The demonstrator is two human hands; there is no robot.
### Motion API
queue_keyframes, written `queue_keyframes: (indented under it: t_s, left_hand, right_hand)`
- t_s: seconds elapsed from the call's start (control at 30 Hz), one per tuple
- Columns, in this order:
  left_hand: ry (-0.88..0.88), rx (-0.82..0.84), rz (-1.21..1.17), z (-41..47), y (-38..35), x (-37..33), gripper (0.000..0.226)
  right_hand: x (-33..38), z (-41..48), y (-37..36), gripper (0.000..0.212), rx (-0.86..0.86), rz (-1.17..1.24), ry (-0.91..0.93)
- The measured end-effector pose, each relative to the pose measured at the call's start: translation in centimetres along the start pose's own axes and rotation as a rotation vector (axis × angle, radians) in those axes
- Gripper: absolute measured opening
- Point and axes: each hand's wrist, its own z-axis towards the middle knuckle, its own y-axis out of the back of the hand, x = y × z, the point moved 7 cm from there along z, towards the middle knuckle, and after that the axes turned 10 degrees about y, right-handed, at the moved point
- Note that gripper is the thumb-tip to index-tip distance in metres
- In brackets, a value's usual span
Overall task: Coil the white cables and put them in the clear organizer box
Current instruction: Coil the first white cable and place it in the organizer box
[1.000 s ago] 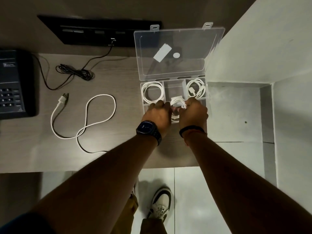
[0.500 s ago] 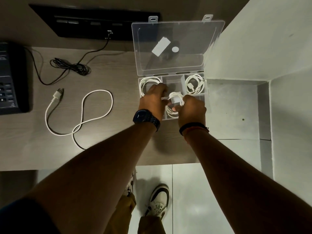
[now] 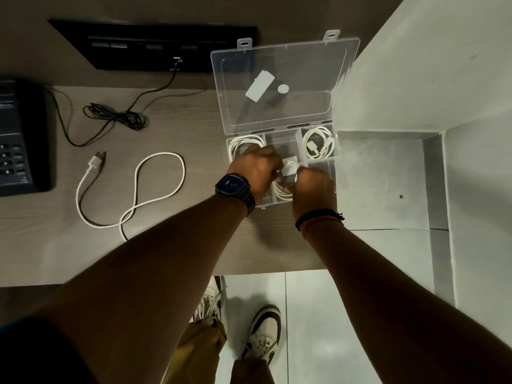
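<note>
The clear organizer box (image 3: 335, 151) stands at the desk's right end, its lid (image 3: 282, 81) propped upright. A coiled white cable (image 3: 243, 142) fills its back left compartment and another coiled white cable (image 3: 318, 144) with a plug lies in the back right one. My left hand (image 3: 256, 173) and my right hand (image 3: 311, 187) meet over the front middle compartment, both gripping a third coiled white cable (image 3: 285, 187) with a white adapter block. A loose white cable (image 3: 155, 189) lies in a figure-eight on the desk to the left, its USB plug (image 3: 97, 160) at the far end.
A dark desk phone (image 3: 19, 137) sits at the left edge. A bundled black cord (image 3: 119, 119) runs to a black socket panel (image 3: 155, 45) on the back wall. A white wall (image 3: 415, 65) stands right of the box. The desk's front edge is near my feet.
My left hand came off the back left compartment and drew closer to the right hand; both now press the coil lower into the front middle compartment. The loose cable has not moved.
</note>
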Motion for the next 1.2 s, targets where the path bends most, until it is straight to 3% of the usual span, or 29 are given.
queue_keyframes:
  t_s: [0.1,0.23,0.47,0.53,0.63,0.73,0.8,0.87,0.93,1.07,1.2]
  left_hand:
    - [0.01,0.006,-0.088,0.2,0.1,0.1,0.01]
    - [0.092,-0.002,-0.232,0.3,-0.2,0.5,0.032]
    - [0.062,0.027,-0.276,0.5,-0.5,0.7,0.029]
    - [0.004,0.067,-0.199,0.7,-0.6,0.2,0.025]
    - [-0.074,0.129,-0.025,0.6,-0.8,-0.3,0.021]
    - [-0.14,0.154,0.235,0.1,-0.9,-0.5,0.024]
    - [-0.212,0.087,0.36,-0.6,-0.7,-1.1,0.028]
    - [-0.31,0.01,0.458,-1.4,-0.7,-1.7,0.034]
    - [-0.373,-0.02,0.511,-1.7,-0.7,-2.3,0.034]
    - [-0.401,-0.038,0.564,-0.9,-0.1,-3.6,0.012]
    - [-0.297,-0.023,0.448,-0.2,-0.6,-2.5,0.009]
  right_hand:
    - [-1.0,0.2,0.3,0.024,-0.046,0.111,-0.088]
    - [-2.2,0.7,0.9,0.017,-0.082,0.176,-0.149]
    - [-1.5,0.1,1.0,0.024,-0.089,-0.107,0.013]
    - [-1.1,0.2,1.1,0.013,-0.065,-0.216,0.026]
    - [-0.1,0.1,2.1,0.006,-0.192,-0.151,0.063]
    - [0.2,-0.2,1.1,0.039,-0.174,-0.222,0.118]
    - [-0.5,-0.4,-0.6,0.022,-0.015,-0.264,0.084]
    - [-1.2,-0.7,-1.5,0.011,0.035,-0.262,0.063]
    - [-1.6,-0.8,-1.7,0.014,0.028,-0.24,0.076]
    - [-2.7,-0.1,-1.7,0.022,0.061,-0.134,0.02]
    - [-2.4,-0.4,-0.4,0.013,-0.099,-0.107,0.003]
